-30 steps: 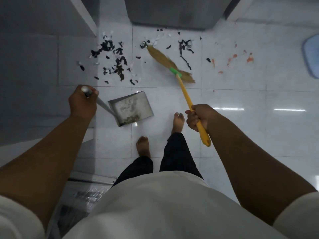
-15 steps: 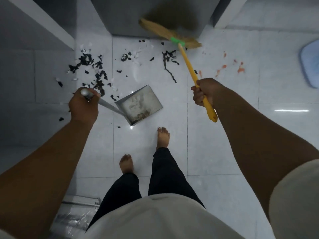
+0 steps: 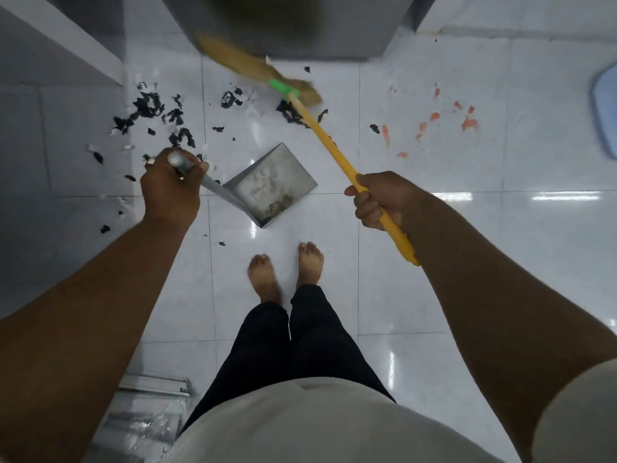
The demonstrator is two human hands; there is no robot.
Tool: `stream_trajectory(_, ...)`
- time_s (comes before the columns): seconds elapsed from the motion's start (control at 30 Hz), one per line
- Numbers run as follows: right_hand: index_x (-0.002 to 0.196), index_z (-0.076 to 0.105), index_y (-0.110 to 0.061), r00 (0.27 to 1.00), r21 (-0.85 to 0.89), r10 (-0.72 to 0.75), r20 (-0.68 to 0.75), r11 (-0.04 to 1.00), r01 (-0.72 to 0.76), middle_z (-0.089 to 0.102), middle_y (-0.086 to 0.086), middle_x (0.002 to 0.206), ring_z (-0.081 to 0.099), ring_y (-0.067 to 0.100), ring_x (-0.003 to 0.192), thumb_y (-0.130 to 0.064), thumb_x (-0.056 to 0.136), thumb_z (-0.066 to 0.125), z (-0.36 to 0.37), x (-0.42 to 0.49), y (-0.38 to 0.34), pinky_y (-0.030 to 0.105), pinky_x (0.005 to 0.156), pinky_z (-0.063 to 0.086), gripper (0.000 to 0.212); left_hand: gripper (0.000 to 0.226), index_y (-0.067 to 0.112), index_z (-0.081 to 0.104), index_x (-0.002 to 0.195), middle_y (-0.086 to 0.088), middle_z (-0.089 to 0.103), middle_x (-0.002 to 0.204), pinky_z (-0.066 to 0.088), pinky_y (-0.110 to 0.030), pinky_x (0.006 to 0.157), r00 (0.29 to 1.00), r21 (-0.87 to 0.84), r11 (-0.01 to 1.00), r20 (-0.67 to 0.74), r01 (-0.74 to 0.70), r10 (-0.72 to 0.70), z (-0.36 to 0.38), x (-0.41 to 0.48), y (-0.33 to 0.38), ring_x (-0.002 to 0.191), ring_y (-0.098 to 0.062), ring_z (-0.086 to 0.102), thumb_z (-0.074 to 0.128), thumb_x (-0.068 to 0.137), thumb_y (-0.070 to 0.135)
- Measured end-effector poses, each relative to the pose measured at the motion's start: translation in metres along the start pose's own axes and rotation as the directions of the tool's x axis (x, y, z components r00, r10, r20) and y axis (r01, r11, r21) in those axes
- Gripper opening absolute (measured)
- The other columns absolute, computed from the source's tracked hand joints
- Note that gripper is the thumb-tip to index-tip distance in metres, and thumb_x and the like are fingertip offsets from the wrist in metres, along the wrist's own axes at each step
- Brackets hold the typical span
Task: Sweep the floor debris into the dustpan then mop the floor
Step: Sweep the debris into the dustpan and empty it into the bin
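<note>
Right hand (image 3: 377, 202) gripping the broom (image 3: 320, 128), left hand (image 3: 170, 188) holding the dustpan (image 3: 277, 185) handle. Black debris (image 3: 150, 108) lying by the floor (image 3: 434, 262) far edge, beyond the pan; short low strokes toward its mouth seem best.

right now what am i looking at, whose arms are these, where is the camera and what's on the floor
There is no machine here: these are a person's two bare arms. The one picture comes from a camera worn on the head, looking down, so you see the arms, legs and bare feet from above. The left hand grips the metal handle of a dustpan, which holds a little dirt. The right hand grips the yellow handle of a broom; its straw head is blurred. On the white tiled floor lie black scraps on the left and orange bits on the right.
</note>
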State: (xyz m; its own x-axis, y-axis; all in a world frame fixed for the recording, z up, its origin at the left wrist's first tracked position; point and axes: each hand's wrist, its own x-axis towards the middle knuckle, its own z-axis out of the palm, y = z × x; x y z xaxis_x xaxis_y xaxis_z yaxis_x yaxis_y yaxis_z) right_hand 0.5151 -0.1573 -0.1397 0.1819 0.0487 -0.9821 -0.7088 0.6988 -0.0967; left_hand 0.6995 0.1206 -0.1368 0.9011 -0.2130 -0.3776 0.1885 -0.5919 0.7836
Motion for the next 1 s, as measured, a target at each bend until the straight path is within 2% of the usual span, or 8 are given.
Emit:
stream_trajectory(0.2, 0.097, 0.055, -0.008, 0.99, -0.039, -0.084, -0.116, 0.996, 0.08, 0.038, -0.002, 0.056, 0.03, 0.008, 0.041, -0.035, 0.101, 0.041, -0.018, -0.035, 0.025, 0.017, 0.036, 0.027, 0.03, 0.012, 0.008, 0.059, 0.091, -0.007, 0.061, 0.088, 0.047, -0.008, 0.074, 0.997, 0.044, 0.997, 0.054, -0.06, 0.057, 0.013, -0.002, 0.005, 0.083, -0.008, 0.058, 0.07, 0.088, 0.005)
stream_trajectory(0.33, 0.093, 0.052, -0.008, 0.983, 0.076, -0.064, -0.17, 0.994, 0.078, 0.038, -0.002, 0.053, 0.03, 0.007, 0.039, -0.029, 0.1, 0.04, -0.034, -0.031, 0.032, 0.017, 0.035, 0.026, 0.025, 0.01, 0.01, 0.059, 0.092, -0.009, 0.061, 0.094, 0.049, -0.015, 0.077, 0.997, 0.105, 0.993, 0.049, -0.056, 0.051, 0.013, -0.004, 0.006, 0.089, -0.016, 0.057, 0.068, 0.089, 0.01)
stream_trajectory(0.5, 0.088, 0.05, -0.009, 0.993, 0.224, 0.016, -0.113, 0.974, 0.009, 0.037, -0.005, 0.049, 0.029, 0.006, 0.035, -0.031, 0.102, 0.036, -0.033, -0.019, 0.042, 0.016, 0.032, 0.025, 0.029, 0.01, 0.008, 0.059, 0.096, -0.012, 0.061, 0.094, 0.049, -0.014, 0.07, 0.999, 0.107, 0.994, 0.051, -0.021, 0.016, 0.014, -0.008, 0.009, 0.086, -0.017, 0.057, 0.067, 0.09, 0.008)
stream_trajectory(0.63, 0.092, 0.052, -0.008, 0.999, 0.169, 0.003, -0.053, 0.986, 0.006, 0.038, -0.004, 0.049, 0.031, 0.006, 0.036, -0.032, 0.102, 0.039, -0.018, -0.02, 0.053, 0.014, 0.033, 0.027, 0.029, 0.01, 0.01, 0.058, 0.097, -0.011, 0.061, 0.095, 0.047, -0.017, 0.073, 0.999, 0.128, 0.992, 0.047, -0.008, 0.002, 0.017, -0.013, 0.011, 0.087, -0.017, 0.056, 0.066, 0.091, 0.008)
stream_trajectory(0.73, 0.098, 0.054, -0.008, 0.999, 0.075, -0.025, -0.03, 0.997, 0.027, 0.04, -0.003, 0.051, 0.032, 0.006, 0.039, -0.034, 0.102, 0.041, -0.011, -0.031, 0.06, 0.015, 0.038, 0.025, 0.03, 0.01, 0.011, 0.058, 0.091, -0.008, 0.059, 0.089, 0.045, -0.008, 0.066, 0.999, 0.088, 0.996, 0.043, 0.001, -0.005, 0.016, -0.016, 0.01, 0.081, -0.013, 0.054, 0.065, 0.091, 0.005)
stream_trajectory(0.77, 0.099, 0.055, -0.008, 0.999, 0.047, -0.034, -0.032, 0.998, 0.035, 0.04, -0.003, 0.051, 0.032, 0.007, 0.04, -0.035, 0.101, 0.041, -0.011, -0.034, 0.062, 0.016, 0.04, 0.026, 0.031, 0.012, 0.014, 0.058, 0.088, -0.006, 0.059, 0.087, 0.047, -0.01, 0.068, 0.999, 0.082, 0.997, 0.045, 0.003, -0.007, 0.014, -0.017, 0.009, 0.079, -0.012, 0.054, 0.066, 0.09, 0.005)
stream_trajectory(0.87, 0.099, 0.056, -0.008, 0.997, 0.003, -0.06, -0.052, 0.998, 0.061, 0.04, -0.002, 0.053, 0.032, 0.007, 0.04, -0.036, 0.102, 0.04, -0.016, -0.042, 0.06, 0.016, 0.039, 0.026, 0.032, 0.018, 0.025, 0.058, 0.08, -0.004, 0.062, 0.088, 0.052, -0.037, 0.085, 0.998, 0.081, 0.996, 0.052, 0.027, -0.031, 0.005, -0.017, 0.007, 0.085, -0.018, 0.057, 0.068, 0.088, 0.013)
stream_trajectory(1.0, 0.095, 0.054, -0.008, 0.995, 0.047, -0.057, -0.088, 0.997, 0.061, 0.039, -0.003, 0.049, 0.031, 0.007, 0.038, -0.033, 0.102, 0.04, -0.026, -0.037, 0.046, 0.015, 0.036, 0.026, 0.029, 0.016, 0.034, 0.06, 0.075, -0.011, 0.07, 0.096, 0.053, -0.05, 0.092, 0.999, 0.09, 0.995, 0.032, 0.035, -0.038, -0.005, -0.015, 0.004, 0.093, -0.032, 0.066, 0.07, 0.083, 0.024)
